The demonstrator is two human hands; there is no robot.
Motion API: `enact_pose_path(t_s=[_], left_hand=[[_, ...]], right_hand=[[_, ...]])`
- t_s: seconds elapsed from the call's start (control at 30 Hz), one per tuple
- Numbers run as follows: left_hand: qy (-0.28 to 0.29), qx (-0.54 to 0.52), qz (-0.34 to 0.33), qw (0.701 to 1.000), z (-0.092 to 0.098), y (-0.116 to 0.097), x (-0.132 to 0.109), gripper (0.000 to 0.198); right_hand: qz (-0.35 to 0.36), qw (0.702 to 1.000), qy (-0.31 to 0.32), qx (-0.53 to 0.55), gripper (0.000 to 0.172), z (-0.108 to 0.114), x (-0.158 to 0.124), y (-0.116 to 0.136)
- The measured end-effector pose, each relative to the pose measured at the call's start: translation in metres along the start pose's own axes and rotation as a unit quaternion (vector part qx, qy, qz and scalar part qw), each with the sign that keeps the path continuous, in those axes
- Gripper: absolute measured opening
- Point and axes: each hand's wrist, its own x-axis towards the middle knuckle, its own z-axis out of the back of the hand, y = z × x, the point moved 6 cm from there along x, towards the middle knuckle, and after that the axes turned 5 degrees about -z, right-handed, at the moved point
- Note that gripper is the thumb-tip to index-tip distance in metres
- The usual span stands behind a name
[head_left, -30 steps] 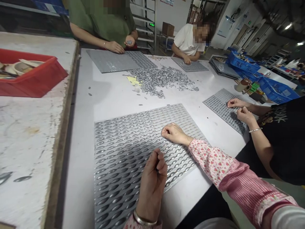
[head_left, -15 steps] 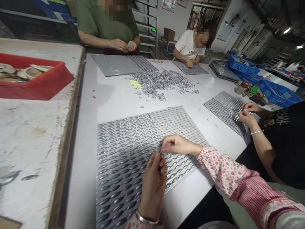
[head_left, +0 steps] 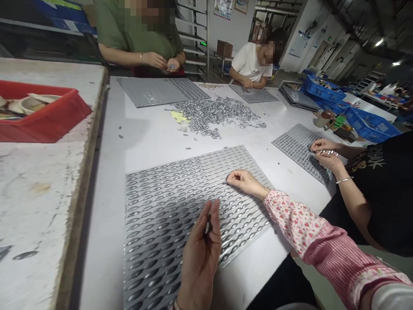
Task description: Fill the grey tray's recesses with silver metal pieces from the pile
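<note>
In front of me lies a grey board (head_left: pixel 183 181) with rows of silver, leaf-shaped pieces across it. My right hand (head_left: pixel 245 181) is over the board's right half, thumb and fingertips pinched on a small dark oval piece (head_left: pixel 226 181) close to the surface. My left hand (head_left: pixel 201 254) is held above the near part of the board, cupped, with its fingers fairly straight. Between its thumb and fingers a bit of small metal pieces (head_left: pixel 207 225) shows; most of the palm's contents are hidden.
A heap of loose oval pieces (head_left: pixel 222 114) lies beyond the board, beside a yellow paper (head_left: pixel 178 116). Three other people work around the table at boards, one close on my right (head_left: pixel 329 157). A red tray (head_left: pixel 41 122) stands on the left table; blue baskets (head_left: pixel 371 125) stand at right.
My right hand has moved away from my left, up and slightly right, to the board's surface. My left hand has dropped back a little, its fingers straighter. The view has shifted slightly.
</note>
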Motion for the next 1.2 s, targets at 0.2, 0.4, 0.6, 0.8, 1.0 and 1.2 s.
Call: enact_pose_path(t_s=[0.2,0.4,0.6,0.8,1.0,1.2], left_hand=[[-0.009,0.017,0.0,1.0,0.005,0.005,0.004,0.042],[0.025,0.069,-0.003,0.997,0.003,0.005,0.003,0.041],[0.02,0.068,-0.005,0.997,0.008,0.006,0.007,0.036],[0.06,0.03,-0.011,0.998,0.005,0.004,0.008,0.038],[0.117,-0.015,-0.028,0.993,0.0,0.002,0.008,0.036],[0.094,0.0,-0.033,0.995,0.002,-0.001,0.005,0.036]], right_hand=[[0.079,0.978,0.016,-0.192,0.02,-0.01,0.002,0.007],[0.056,0.965,-0.007,-0.254,0.016,-0.01,0.005,0.009],[0.064,0.97,-0.037,-0.231,0.012,-0.008,0.004,0.01],[0.068,0.969,-0.039,-0.235,0.015,-0.013,0.008,0.005],[0.107,0.991,-0.017,-0.085,0.016,-0.013,-0.017,0.031],[0.286,0.932,0.164,-0.152,0.022,-0.042,-0.069,0.083]])
